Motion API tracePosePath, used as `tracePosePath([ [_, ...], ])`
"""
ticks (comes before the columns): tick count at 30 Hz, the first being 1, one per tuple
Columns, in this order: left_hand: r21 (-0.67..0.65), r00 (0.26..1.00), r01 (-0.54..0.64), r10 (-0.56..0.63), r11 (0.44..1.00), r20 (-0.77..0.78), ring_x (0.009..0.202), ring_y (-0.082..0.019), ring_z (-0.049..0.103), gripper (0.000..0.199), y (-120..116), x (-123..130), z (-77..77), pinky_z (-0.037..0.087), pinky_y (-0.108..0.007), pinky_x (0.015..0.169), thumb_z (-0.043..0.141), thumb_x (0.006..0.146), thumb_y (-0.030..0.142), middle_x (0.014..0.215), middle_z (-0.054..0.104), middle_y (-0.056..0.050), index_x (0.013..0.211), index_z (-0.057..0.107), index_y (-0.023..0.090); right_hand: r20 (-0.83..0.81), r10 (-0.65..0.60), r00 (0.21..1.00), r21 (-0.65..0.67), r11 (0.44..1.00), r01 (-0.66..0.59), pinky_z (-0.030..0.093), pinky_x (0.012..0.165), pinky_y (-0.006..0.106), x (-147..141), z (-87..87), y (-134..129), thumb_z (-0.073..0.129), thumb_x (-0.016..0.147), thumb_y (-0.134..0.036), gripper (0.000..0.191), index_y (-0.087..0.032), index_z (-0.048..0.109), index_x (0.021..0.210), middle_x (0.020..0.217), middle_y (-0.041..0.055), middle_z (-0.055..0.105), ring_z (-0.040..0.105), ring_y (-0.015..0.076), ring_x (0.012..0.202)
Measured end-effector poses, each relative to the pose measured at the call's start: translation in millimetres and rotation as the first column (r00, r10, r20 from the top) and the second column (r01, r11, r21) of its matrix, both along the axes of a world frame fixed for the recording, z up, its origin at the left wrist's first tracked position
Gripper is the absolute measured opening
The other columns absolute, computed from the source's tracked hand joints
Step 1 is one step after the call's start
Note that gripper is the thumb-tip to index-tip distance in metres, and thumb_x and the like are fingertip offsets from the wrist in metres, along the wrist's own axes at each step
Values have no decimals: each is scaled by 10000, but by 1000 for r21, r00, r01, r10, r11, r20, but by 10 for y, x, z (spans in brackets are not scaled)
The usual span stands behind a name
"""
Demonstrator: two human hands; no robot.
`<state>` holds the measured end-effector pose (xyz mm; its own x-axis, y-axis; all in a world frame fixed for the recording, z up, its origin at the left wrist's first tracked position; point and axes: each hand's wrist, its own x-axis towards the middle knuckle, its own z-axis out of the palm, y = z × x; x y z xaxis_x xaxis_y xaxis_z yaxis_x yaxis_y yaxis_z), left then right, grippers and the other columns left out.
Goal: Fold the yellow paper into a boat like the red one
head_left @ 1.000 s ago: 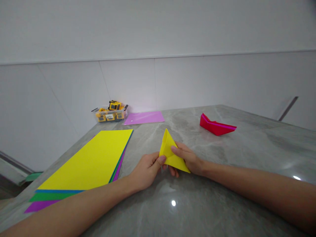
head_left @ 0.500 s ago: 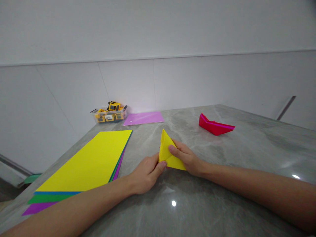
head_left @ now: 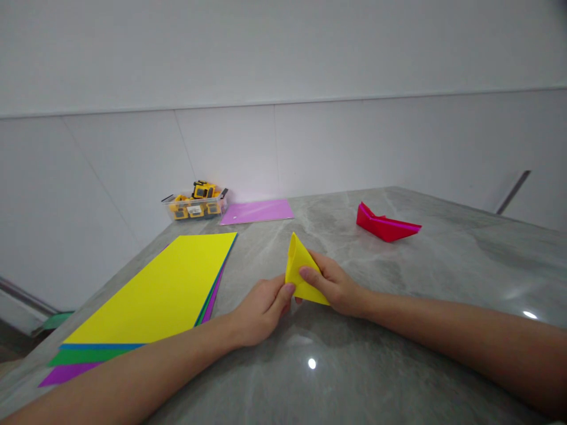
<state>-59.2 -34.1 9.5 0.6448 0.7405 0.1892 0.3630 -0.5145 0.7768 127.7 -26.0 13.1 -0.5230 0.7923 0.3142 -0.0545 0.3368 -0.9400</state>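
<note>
A piece of folded yellow paper (head_left: 300,262) is held up between my two hands over the grey table, its pointed tip upward and its left side slightly parted. My left hand (head_left: 264,309) pinches the lower left corner between thumb and fingers. On the other side, my right hand (head_left: 336,285) grips the paper with its thumb flat on the near face and its fingers mostly hidden behind. Beyond it to the right rests a red folded paper boat (head_left: 386,227) with a pinkish edge.
On the left lies a stack of coloured sheets, a yellow sheet (head_left: 159,289) on top with blue, green and purple edges below. A clear plastic box (head_left: 195,208) of yellow toy vehicles and a flat pink-purple pad (head_left: 257,212) sit by the wall. The grey marbled table (head_left: 443,271) spans the view.
My right thumb has slid slightly down and left on the yellow paper. The left thumb has shifted up a little along the corner. Both hands keep their hold.
</note>
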Motion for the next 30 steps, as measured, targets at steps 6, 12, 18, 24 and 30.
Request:
tracePosePath([
  [6,-145,993,8,9,989,120,518,-96,338,426,40,5,1,273,-233,502,328,921,503,579,390,40,709,465,159,5,-20,1000,-35,999,21,434,502,225,-20,-4,-7,497,886,-466,303,-171,478,951,729,30,610,585,136,593],
  [12,-175,995,22,-5,984,95,511,-87,291,432,53,-33,4,233,-224,472,361,896,523,578,356,40,670,436,162,-9,39,999,-119,992,-40,378,444,201,20,-10,31,518,856,-523,369,-161,515,929,719,15,576,513,108,547],
  [18,-98,996,73,-77,992,-37,501,-86,283,461,4,-41,59,215,-234,468,335,902,520,539,322,44,604,384,172,39,-25,999,-10,1000,25,328,471,212,89,49,62,527,825,-571,445,-137,548,726,624,-3,485,435,90,530],
  [24,-95,990,131,-135,987,-40,511,-87,287,457,15,-62,51,218,-239,469,311,917,504,551,327,40,617,388,168,-2,-72,997,-79,994,71,316,442,212,59,39,14,564,792,-565,446,-144,538,650,574,-3,471,423,91,498],
  [30,-36,982,178,-180,983,-52,513,-82,299,442,11,-49,42,229,-232,484,294,933,470,561,333,41,628,385,165,19,-83,996,-49,995,84,290,416,211,66,24,-16,547,818,-533,430,-150,516,622,549,-10,445,405,85,462],
])
